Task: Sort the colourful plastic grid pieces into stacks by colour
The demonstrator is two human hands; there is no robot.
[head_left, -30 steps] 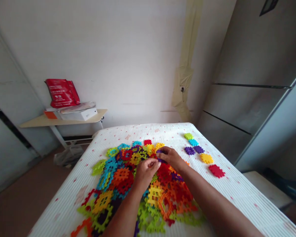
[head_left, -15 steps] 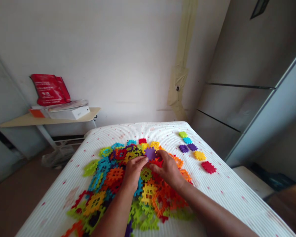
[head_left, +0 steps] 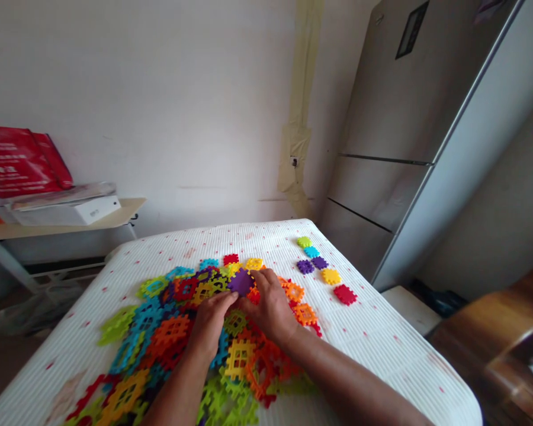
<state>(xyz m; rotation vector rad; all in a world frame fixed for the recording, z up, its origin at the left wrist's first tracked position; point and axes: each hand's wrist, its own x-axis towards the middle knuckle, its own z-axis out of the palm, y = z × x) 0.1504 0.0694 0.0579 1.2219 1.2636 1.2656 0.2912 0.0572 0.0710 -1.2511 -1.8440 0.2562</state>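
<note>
A purple square building tile point(head_left: 240, 283) with notched edges is held just above a heap of plastic interlocking tiles. My left hand point(head_left: 212, 318) pinches its lower left edge between thumb and fingers. My right hand point(head_left: 270, 303) has its fingers curled around the tile's right side, the fingertips partly hidden. Beneath both hands spreads the heap, with an orange window-frame tile point(head_left: 172, 331), a yellow window-frame tile point(head_left: 240, 358) and several green, blue and red ones overlapping.
On the right of the white quilted table cover point(head_left: 359, 349) lie separate tiles: green point(head_left: 304, 241), light blue point(head_left: 311, 251), two purple point(head_left: 305, 267), yellow point(head_left: 331, 276) and red point(head_left: 345, 294). A fridge point(head_left: 373, 177) stands behind right. A side table point(head_left: 131, 210) holds a red bag point(head_left: 24, 163).
The view has turned to the right, so everything sits further left. The purple tile is now tilted differently, and my right fingers have closed in on its right edge.
</note>
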